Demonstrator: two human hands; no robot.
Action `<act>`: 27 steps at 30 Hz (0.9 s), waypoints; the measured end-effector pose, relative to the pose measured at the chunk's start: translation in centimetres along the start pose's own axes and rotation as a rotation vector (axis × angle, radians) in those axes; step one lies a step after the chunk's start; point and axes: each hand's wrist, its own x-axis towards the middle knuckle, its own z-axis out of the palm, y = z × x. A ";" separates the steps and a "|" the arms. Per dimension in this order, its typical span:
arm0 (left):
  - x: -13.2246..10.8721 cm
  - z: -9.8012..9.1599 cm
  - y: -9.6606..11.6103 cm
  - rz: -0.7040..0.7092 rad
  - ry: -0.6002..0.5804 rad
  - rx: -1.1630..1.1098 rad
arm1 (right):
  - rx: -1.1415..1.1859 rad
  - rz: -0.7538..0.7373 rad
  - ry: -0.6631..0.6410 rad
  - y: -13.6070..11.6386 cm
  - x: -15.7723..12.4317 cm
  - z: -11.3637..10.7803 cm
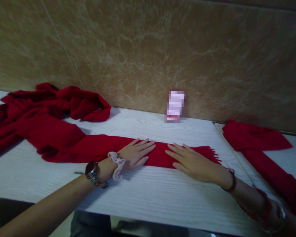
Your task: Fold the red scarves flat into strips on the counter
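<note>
- At far left, a rumpled heap of red cloth (90, 102) lies on the white wood-grain table (138, 194); you cannot tell whether it is all one piece with the scarf.
- The red fringed scarf (160, 154) runs rightward from those folds, its long axis crosswise in front of you, flattening out beneath your palms.
- Your left hand (134, 154) rests palm down on it, fingers extended, pinching nothing.
- Between your two hands a smooth stretch of scarf shows.
- Your right hand (191, 163) also lies flat, fingers spread and grasping nothing, pointing toward the left one.
- The fringe (212, 154) sticks out just past your right hand, which is the nearer one to this end.
- Farther right, apart from the fringe, lies another red cloth strip (256, 135), folded over.
</note>
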 end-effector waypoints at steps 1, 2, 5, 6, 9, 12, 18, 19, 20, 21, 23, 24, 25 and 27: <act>0.1 -0.2 0.2 0.031 0.005 -0.013 | -0.003 0.017 0.035 -0.1 0.2 0.1; 0.2 -0.4 0.3 0.070 0.000 -0.032 | -0.009 0.025 0.059 -0.3 0.4 0.2; 0.3 -1.4 0.7 0.165 -0.058 -0.113 | -0.026 -0.011 0.020 -0.6 0.9 0.8; 0.2 -1.8 0.7 0.175 -0.062 -0.142 | -0.028 -0.024 -0.005 -0.6 0.9 1.0; -0.1 -2.6 0.5 0.156 0.015 -0.206 | -0.031 -0.015 -0.019 -0.1 0.5 1.2; -0.3 -2.6 0.3 0.103 0.082 -0.186 | -0.025 0.014 -0.019 1.5 -0.3 0.9; -0.3 -1.4 0.3 -0.032 0.055 -0.003 | 0.050 0.096 -0.133 6.1 -0.8 -0.6; -0.2 -1.2 0.2 -0.051 0.062 0.013 | 0.048 0.109 -0.085 6.3 -0.6 -0.7; -0.2 -1.1 0.1 -0.072 0.076 0.027 | 0.041 0.114 -0.010 6.2 -0.4 -0.6; -0.2 -1.0 -0.1 -0.094 0.093 0.037 | 0.031 0.108 0.076 5.9 -0.2 -0.5; -0.1 -0.9 -0.5 -0.118 0.121 0.046 | 0.009 0.053 0.192 4.6 0.4 0.1; -0.1 -0.9 -0.7 -0.114 0.128 0.046 | -0.002 0.008 0.205 4.0 0.6 0.5; 0.0 -1.0 -0.9 -0.100 0.129 0.045 | -0.015 -0.036 0.200 3.3 0.8 0.8; 0.0 -1.4 -1.1 -0.053 0.115 0.038 | -0.053 -0.090 0.190 2.5 1.0 1.4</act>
